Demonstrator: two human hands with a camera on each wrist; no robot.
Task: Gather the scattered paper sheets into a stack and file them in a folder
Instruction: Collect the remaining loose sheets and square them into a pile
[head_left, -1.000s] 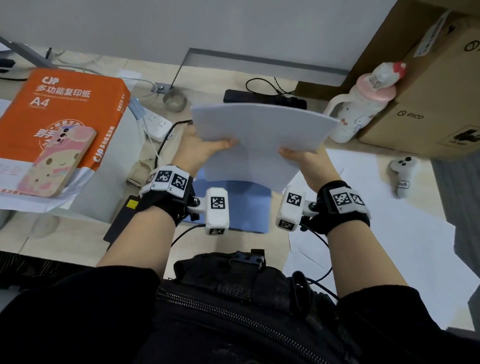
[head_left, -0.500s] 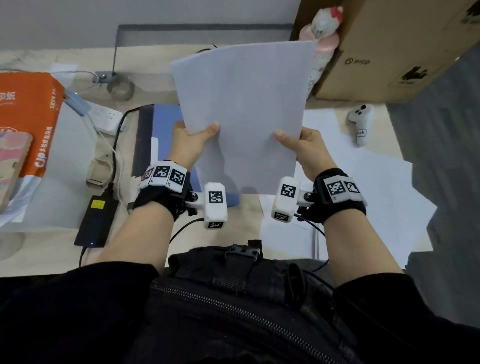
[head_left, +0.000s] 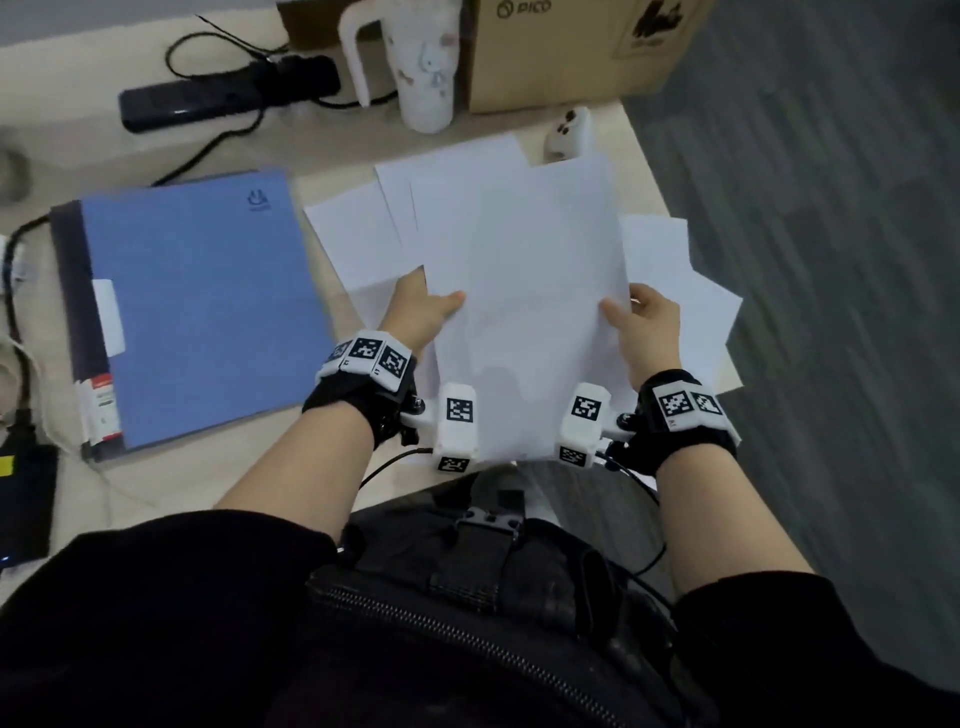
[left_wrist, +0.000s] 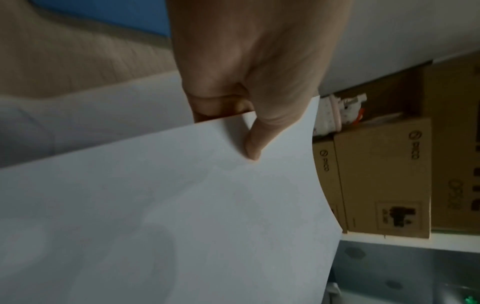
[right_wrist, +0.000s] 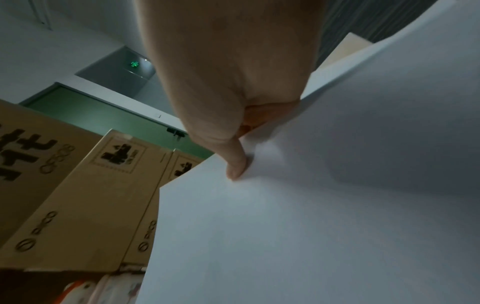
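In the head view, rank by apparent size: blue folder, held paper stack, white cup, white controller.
1. Blue folder
2. Held paper stack, close to the folder; it is raised nearer the camera, so this order is unsure
3. White cup, cut off at the top edge
4. White controller

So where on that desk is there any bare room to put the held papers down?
Bare desk shows in front of the blue folder, and a strip between the folder and the black remote. The right end is crowded with loose sheets. The closed folder's cover is free too.
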